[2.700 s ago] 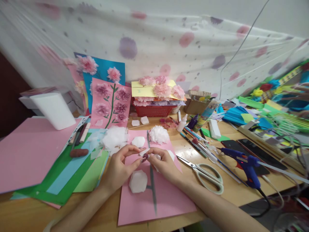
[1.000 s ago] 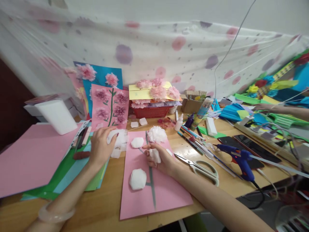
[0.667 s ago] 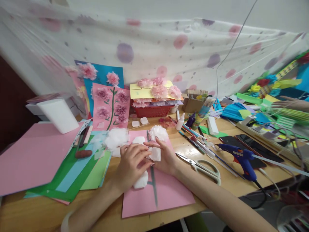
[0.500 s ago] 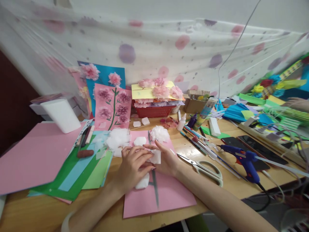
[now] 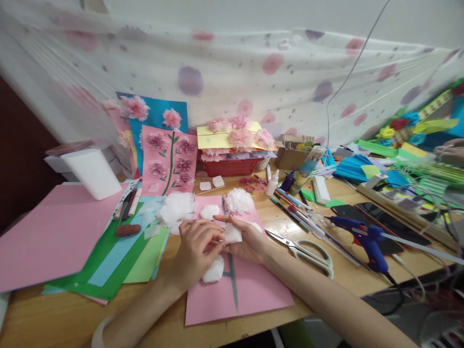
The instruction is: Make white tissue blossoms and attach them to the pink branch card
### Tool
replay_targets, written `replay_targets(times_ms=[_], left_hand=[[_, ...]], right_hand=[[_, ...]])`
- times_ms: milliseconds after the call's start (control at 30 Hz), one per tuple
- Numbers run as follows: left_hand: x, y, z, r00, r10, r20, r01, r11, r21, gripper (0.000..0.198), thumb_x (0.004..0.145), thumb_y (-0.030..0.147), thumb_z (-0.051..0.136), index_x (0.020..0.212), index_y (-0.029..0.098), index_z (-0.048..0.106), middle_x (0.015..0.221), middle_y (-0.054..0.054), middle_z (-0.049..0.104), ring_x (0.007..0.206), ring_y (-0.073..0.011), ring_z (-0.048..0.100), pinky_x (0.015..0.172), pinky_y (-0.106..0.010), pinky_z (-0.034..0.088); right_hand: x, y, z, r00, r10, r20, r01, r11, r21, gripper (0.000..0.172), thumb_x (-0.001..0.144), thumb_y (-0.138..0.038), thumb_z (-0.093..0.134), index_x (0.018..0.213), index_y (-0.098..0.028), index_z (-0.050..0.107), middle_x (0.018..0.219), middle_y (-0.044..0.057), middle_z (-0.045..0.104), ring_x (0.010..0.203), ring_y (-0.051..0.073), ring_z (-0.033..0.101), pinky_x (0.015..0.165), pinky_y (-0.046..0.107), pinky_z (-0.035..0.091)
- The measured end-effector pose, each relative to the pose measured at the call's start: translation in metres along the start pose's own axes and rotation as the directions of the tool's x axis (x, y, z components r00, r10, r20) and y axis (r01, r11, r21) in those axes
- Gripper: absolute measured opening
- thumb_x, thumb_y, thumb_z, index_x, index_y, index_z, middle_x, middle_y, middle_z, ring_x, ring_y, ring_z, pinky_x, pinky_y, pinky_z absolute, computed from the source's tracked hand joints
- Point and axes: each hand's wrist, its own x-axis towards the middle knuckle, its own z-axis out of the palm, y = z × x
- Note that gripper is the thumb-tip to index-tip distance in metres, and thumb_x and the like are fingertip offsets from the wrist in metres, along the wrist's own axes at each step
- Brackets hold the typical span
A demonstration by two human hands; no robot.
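A small stack of white tissue paper point(image 5: 233, 233) lies across the fingers and palm of my right hand point(image 5: 252, 244), its thumb pointing up and away. My left hand point(image 5: 199, 241) curls in from the left, thumb and fingers pinched at the tissue's left edge; the exact grip is partly hidden. Both hands hover over a pink sheet point(image 5: 261, 292) with a dark green stem painted on it. On that sheet sit a fluffy white paper flower point(image 5: 239, 200), a flat white tissue piece point(image 5: 210, 211) above my left fingers, and another tissue wad point(image 5: 213, 268) below them.
Scissors point(image 5: 304, 251) and a blue glue gun point(image 5: 366, 237) lie to the right, beside pencils and phones. Coloured paper point(image 5: 54, 232) and more tissue point(image 5: 177, 209) are at left. A red basket point(image 5: 232, 168) stands behind. Another person's hand point(image 5: 451, 152) shows at far right.
My left fingers have drawn slightly left and curled more at the tissue's edge. More of the tissue in my right hand now shows. The other person's hand has shifted.
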Motion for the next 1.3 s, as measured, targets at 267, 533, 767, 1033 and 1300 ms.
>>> replay_targets(times_ms=[267,533,767,1033,1300], left_hand=[[0.0,-0.001,0.004,0.999,-0.019,0.028,0.018,0.999,0.027,0.018,0.082,0.025,0.072,0.098,0.023,0.066,0.105,-0.006,0.074,0.105,-0.0282,0.062,0.093,-0.046,0.033],[0.001,-0.003,-0.002,0.997,-0.03,0.07,0.03,1.0,0.007,0.009,0.085,0.017,0.067,0.078,0.023,0.069,0.101,-0.004,0.075,0.102,-0.0264,0.061,0.091,-0.048,0.035],[0.002,0.0,-0.008,0.995,-0.094,-0.046,0.086,0.986,-0.144,0.014,0.08,0.011,0.066,0.072,0.022,0.065,0.096,-0.001,0.074,0.1,-0.0246,0.064,0.092,-0.045,0.038],[0.004,-0.008,-0.006,0.787,-0.618,0.002,0.478,0.608,-0.634,0.018,0.072,0.028,0.073,0.081,0.019,0.06,0.079,0.0,0.067,0.078,-0.0167,0.067,0.076,-0.029,0.054],[0.002,-0.012,-0.005,0.784,-0.599,0.162,0.532,0.513,-0.673,0.027,0.075,0.031,0.074,0.096,0.018,0.064,0.093,-0.003,0.071,0.089,-0.017,0.067,0.08,-0.027,0.054]], right_hand=[[0.001,0.004,-0.002,1.0,-0.007,0.029,0.007,1.0,0.013,0.023,0.088,-0.034,0.065,0.103,-0.017,0.061,0.092,0.003,0.067,0.079,0.016,0.066,0.077,0.031,0.051],[0.001,0.004,-0.003,0.999,0.02,-0.039,-0.018,0.998,0.067,0.021,0.092,-0.031,0.061,0.107,-0.017,0.06,0.089,0.001,0.066,0.072,0.013,0.062,0.067,0.027,0.048],[0.0,0.0,0.002,0.997,-0.021,-0.07,0.023,0.999,0.035,0.023,0.091,-0.034,0.062,0.105,-0.016,0.06,0.091,0.005,0.068,0.078,0.017,0.065,0.073,0.033,0.05],[-0.004,-0.003,0.01,0.979,-0.182,-0.091,0.168,0.975,-0.149,0.029,0.073,-0.031,0.078,0.093,-0.016,0.063,0.061,-0.007,0.048,0.046,0.005,0.036,0.045,0.019,0.026],[-0.006,0.003,0.01,0.952,-0.301,-0.052,0.226,0.809,-0.543,0.035,0.067,-0.042,0.078,0.08,-0.02,0.055,0.049,-0.012,0.035,0.044,0.005,0.023,0.046,0.023,0.015]])
